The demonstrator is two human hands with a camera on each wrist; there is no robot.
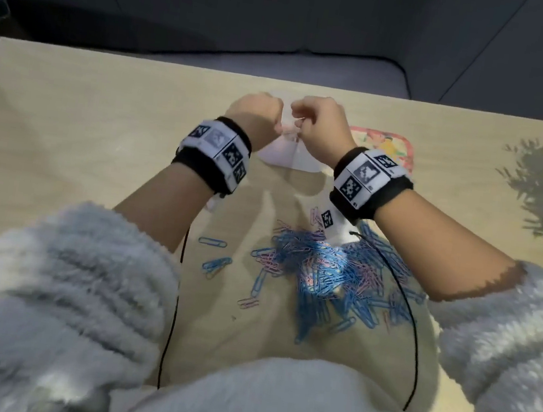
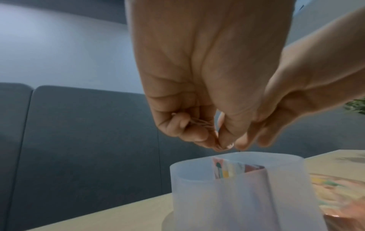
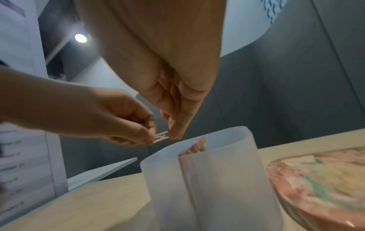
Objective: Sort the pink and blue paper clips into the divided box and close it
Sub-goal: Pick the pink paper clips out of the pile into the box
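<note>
Hands above divided box, both grips pinching pink clips; no legible writing.

Frosted white box, pink-patterned lid, blue and pink clips.

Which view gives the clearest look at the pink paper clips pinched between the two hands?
The right wrist view: the pink paper clips bridge both hands' fingertips just above the frosted translucent divided box. The left wrist view shows more pink clips bunched in the left hand. The head view hides them behind the knuckles.
</note>
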